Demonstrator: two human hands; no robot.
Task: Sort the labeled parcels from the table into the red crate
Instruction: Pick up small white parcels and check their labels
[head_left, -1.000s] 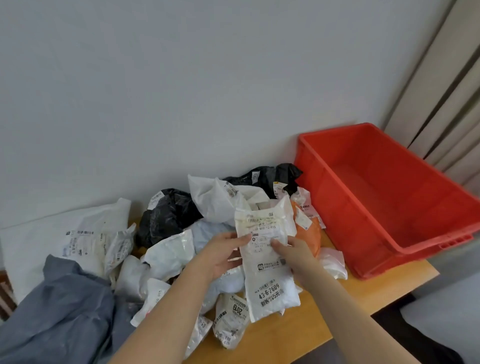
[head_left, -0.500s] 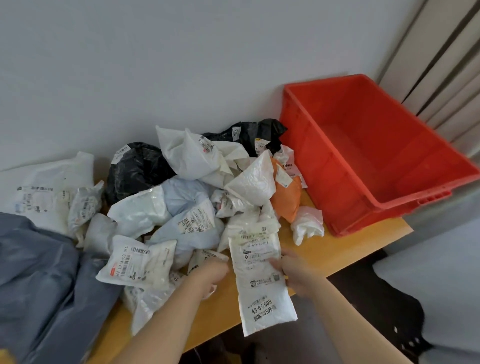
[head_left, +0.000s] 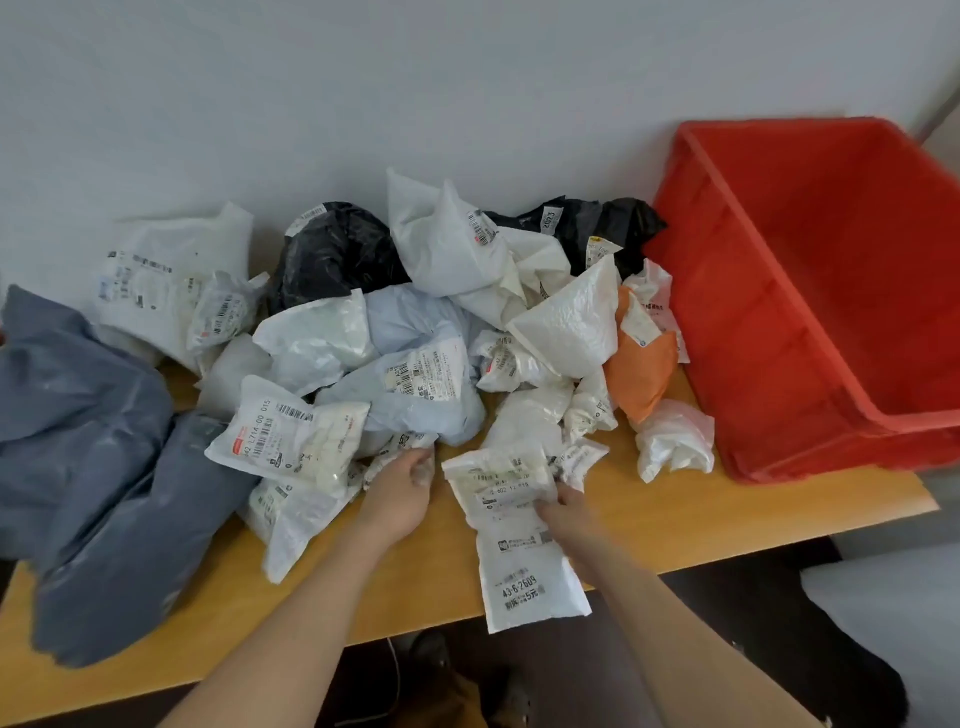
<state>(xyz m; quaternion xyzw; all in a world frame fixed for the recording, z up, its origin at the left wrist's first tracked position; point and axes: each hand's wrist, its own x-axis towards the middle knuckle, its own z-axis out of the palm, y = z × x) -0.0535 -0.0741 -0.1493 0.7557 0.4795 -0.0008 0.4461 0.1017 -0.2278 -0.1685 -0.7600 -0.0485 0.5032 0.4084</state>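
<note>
Right hand (head_left: 563, 512) fingers curled on the right edge of a long white parcel (head_left: 519, 540), pinching it about a third of the way down from its top end; parcel hangs off the front edge of the table (head_left: 727, 499), its label facing up. Left hand (head_left: 402, 483) at 9 o'clock of that parcel, fingers curled round a small crumpled clear packet (head_left: 415, 452) at the near edge of the pile (head_left: 431, 338) — grip looks closed on it, fingertips partly hidden.

Out from the hands: labelled white pouch (head_left: 291, 436) at 10 o'clock of the left hand, lying on another white bag. Pale blue parcel (head_left: 415, 374) at 12 o'clock. Orange parcel (head_left: 641, 379) at 1 o'clock of the right hand, small crumpled white bag (head_left: 672, 439) just below it. Two black bags (head_left: 332, 254) at the back by the wall. Grey bags (head_left: 78, 441) at 9 o'clock, far left.

Red crate (head_left: 753, 332) at 2 o'clock, on the table's right end, just beside the pile — no parcels visible in the part that shows.
</note>
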